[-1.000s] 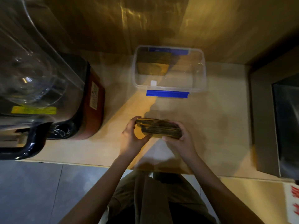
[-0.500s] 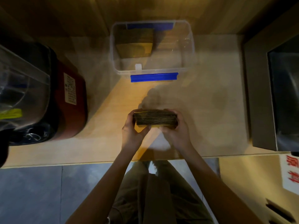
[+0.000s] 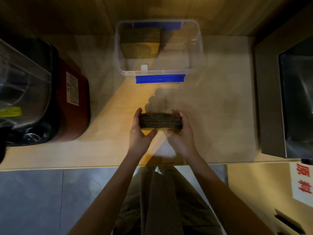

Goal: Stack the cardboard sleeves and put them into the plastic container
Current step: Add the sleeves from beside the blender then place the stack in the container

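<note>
A thick stack of flattened brown cardboard sleeves (image 3: 160, 122) is held edge-on above the wooden counter. My left hand (image 3: 141, 133) grips its left end and my right hand (image 3: 182, 134) grips its right end, thumbs underneath. Behind it stands a clear plastic container (image 3: 200, 48) with blue latches, open at the top. Another stack of cardboard sleeves (image 3: 141, 43) lies in the container's left half; its right half holds nothing.
A red and black blender base with a clear cover (image 3: 50, 102) fills the counter's left side. A dark grey appliance (image 3: 284, 102) stands at the right. The counter's front edge (image 3: 84, 167) runs just below my wrists, with grey floor beyond.
My hands have squared the stack level and tidy; it was skewed a second ago. The view has tilted, so the container now sits nearer the top of the frame.
</note>
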Motion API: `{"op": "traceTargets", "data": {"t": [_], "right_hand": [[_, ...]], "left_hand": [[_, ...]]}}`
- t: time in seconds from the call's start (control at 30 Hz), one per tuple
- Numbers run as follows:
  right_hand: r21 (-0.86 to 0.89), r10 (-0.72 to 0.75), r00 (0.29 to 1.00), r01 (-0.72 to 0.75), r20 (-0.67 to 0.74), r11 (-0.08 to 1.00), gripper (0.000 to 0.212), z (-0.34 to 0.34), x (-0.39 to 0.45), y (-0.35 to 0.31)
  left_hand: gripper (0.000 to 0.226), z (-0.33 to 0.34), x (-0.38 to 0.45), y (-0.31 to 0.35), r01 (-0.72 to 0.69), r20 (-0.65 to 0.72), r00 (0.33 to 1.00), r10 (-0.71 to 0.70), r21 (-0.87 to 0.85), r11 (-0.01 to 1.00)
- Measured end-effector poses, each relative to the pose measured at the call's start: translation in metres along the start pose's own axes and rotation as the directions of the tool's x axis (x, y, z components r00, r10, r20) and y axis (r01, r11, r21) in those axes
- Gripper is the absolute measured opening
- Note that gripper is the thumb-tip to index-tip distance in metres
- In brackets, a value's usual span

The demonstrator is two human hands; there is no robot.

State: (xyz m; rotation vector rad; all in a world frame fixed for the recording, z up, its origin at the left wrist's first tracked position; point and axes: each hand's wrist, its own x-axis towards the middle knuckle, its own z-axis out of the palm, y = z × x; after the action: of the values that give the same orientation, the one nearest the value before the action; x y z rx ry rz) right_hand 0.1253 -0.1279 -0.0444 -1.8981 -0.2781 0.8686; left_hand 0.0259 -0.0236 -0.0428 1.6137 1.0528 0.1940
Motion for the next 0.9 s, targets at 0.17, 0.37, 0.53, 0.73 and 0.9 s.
{"op": "traceTargets", "data": {"t": [0.17,0.37,0.53,0.73,0.9], "right_hand": [[-0.047,0.007,0.999,-0.004,0.048,0.999,0.074,0.005,-0.006,0.0],[-0.071,-0.012,1.0,0.012,-0.005,0.997,0.066,0.006,-0.011,0.01],[-0.105,-0.007,1.0,0.008,0.011,0.994,0.065,0.003,-0.013,0.013],[-0.164,-0.028,0.999,0.035,0.045,0.986,0.053,-0.003,-0.009,0.012],[-0.223,-0.087,0.989,0.111,0.117,0.968,0.042,-0.015,0.003,-0.004]], "left_hand": [[0.083,-0.001,-0.003,-0.005,0.051,-0.021,0.998,-0.052,-0.032,0.998],[0.072,0.006,-0.011,-0.008,-0.005,-0.043,0.999,0.007,0.046,0.999],[0.066,0.007,-0.015,-0.011,-0.023,-0.041,0.999,0.026,0.084,0.996],[0.062,0.004,-0.014,-0.011,-0.023,-0.044,0.999,0.031,0.162,0.987],[0.058,-0.014,-0.001,0.003,-0.048,-0.04,0.997,0.061,0.275,0.96]]}}
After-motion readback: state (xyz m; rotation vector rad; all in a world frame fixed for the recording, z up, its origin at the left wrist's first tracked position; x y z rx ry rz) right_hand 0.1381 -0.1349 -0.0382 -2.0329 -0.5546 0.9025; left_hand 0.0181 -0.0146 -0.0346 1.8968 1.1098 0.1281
